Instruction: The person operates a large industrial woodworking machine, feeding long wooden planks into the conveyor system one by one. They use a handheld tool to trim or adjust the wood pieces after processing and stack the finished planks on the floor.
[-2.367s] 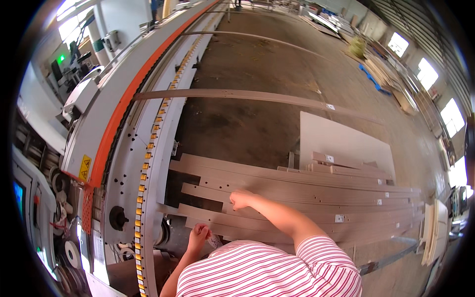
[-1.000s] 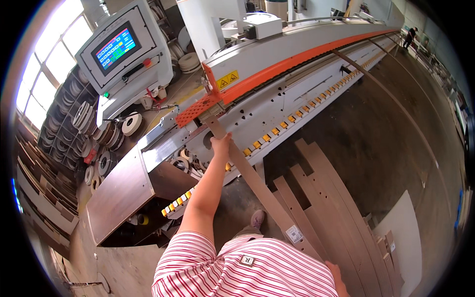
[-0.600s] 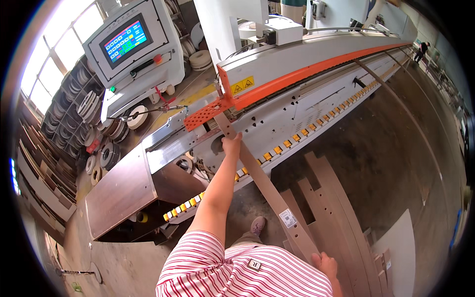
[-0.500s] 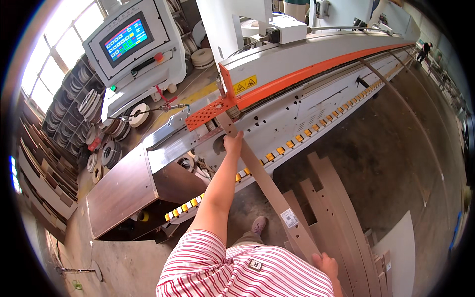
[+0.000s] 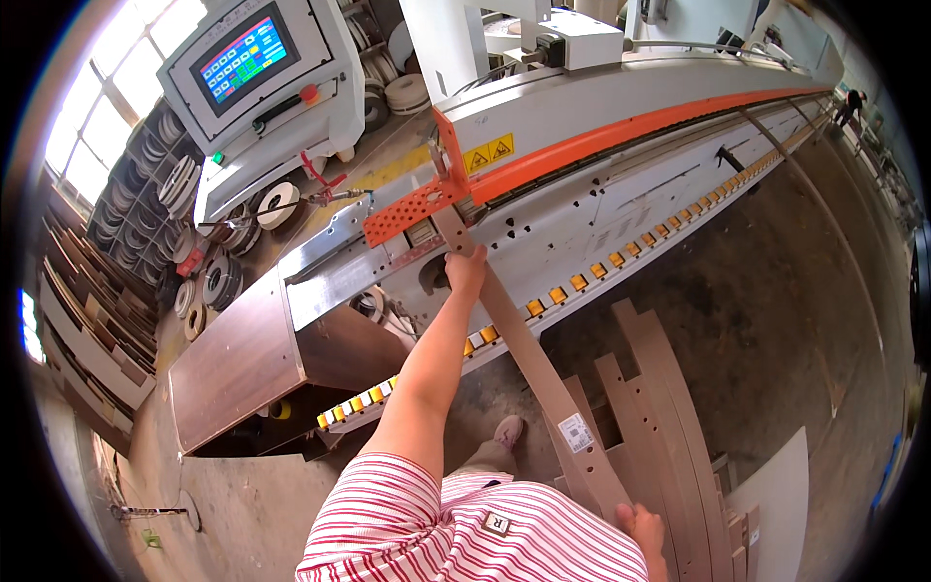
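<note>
A long, narrow brown board (image 5: 529,359) with drilled holes and a white label (image 5: 575,434) slants across the front of a large machine. Its far end lies at the perforated orange guard (image 5: 415,214). My left hand (image 5: 466,274) is closed around the board near that end, arm stretched out. Down at the near end, beside my body, my right hand (image 5: 644,532) grips the board's edge; part of its fingers is hidden. The machine's long grey body (image 5: 669,112), with an orange strip (image 5: 621,141), runs away to the far right.
A control panel with a lit screen (image 5: 244,60) stands at the upper left. Yellow rollers (image 5: 579,282) line the machine's front rail. A brown cabinet (image 5: 238,373) sits left of my arm. More brown boards (image 5: 669,417) lie at right. Rolls of edging (image 5: 222,280) fill the left side.
My left hand and the board's far end have shifted slightly right along the orange guard. Both hands keep their hold. The whole view has tilted a little.
</note>
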Demonstrator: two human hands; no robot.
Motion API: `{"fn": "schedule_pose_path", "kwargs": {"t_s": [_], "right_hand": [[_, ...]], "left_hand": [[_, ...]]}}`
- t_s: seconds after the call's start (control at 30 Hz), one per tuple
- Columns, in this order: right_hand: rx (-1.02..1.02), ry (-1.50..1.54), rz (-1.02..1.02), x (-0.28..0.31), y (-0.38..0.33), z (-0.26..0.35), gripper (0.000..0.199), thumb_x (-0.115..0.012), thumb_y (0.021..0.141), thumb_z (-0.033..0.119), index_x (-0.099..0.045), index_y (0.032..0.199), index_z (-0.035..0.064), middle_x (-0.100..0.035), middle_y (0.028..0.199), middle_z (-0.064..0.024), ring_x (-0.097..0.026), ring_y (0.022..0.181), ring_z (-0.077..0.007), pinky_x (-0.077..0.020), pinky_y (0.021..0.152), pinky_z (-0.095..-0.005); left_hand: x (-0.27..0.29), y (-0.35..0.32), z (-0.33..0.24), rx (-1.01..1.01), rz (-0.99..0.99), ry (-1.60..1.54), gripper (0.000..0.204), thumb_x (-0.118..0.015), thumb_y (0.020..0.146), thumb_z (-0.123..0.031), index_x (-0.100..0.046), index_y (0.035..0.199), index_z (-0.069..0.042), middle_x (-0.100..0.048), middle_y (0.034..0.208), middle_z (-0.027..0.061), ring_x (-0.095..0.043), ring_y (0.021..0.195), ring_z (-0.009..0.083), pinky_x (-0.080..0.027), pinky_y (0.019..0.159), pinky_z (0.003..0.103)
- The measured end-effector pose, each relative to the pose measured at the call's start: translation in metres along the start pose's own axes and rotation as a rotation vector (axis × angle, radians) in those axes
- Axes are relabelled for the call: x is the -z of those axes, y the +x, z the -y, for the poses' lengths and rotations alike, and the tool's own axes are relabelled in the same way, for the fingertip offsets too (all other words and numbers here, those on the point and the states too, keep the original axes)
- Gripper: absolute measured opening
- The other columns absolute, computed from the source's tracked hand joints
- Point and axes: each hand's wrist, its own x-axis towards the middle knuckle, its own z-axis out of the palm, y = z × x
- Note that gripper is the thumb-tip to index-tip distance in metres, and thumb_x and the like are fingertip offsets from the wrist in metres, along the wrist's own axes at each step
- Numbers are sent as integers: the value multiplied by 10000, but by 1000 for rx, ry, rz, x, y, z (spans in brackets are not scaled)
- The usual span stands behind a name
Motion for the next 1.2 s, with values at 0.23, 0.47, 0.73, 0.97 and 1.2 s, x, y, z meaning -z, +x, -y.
{"fn": "schedule_pose_path", "kwargs": {"t_s": [0.23, 0.47, 0.73, 0.97, 1.2], "right_hand": [[21, 11, -35, 14, 20, -17, 789, -360, 894, 721, -614, 745, -10, -606, 685, -303, -607, 705, -513, -472, 638, -581], [-32, 16, -64, 47, 51, -38, 767, -394, 910, 685, -623, 752, -30, -609, 708, -308, -601, 739, -521, -458, 669, -583], [-9, 70, -465, 55, 92, -35, 388, -596, 928, 318, -539, 1133, -6, -601, 1059, -229, -577, 971, -404, -464, 847, -474], [136, 338, -390, -24, 37, -14, 336, -656, 844, 128, -520, 1128, 12, -541, 1142, -185, -535, 1056, -370, -444, 922, -445], [100, 359, -350, -72, 5, -13, 416, -650, 874, 215, -512, 1207, 9, -534, 1204, -209, -525, 1109, -385, -440, 941, -457]], "left_hand": [[-28, -1, -11, -4, -14, -65, 637, -710, 748, -359, -531, 1098, 142, -611, 1111, 307, -616, 1042, 424, -497, 886, 436], [-98, -1, -30, -182, -4, 6, 566, -696, 750, -374, -617, 999, 128, -586, 1112, 310, -568, 1041, 441, -456, 909, 477], [-134, 28, -15, -462, 237, 122, 618, -571, 925, -463, -423, 1345, -35, -637, 1019, 233, -635, 882, 403, -515, 762, 451], [-49, -216, 34, -689, 807, 133, 320, -560, 962, -247, -537, 1166, -1, -637, 1003, 186, -638, 937, 304, -498, 821, 382], [-46, -214, 119, 508, 1130, -275, 394, -716, 877, -341, -629, 1121, -44, -659, 998, 27, -626, 937, 149, -478, 837, 308]]}}
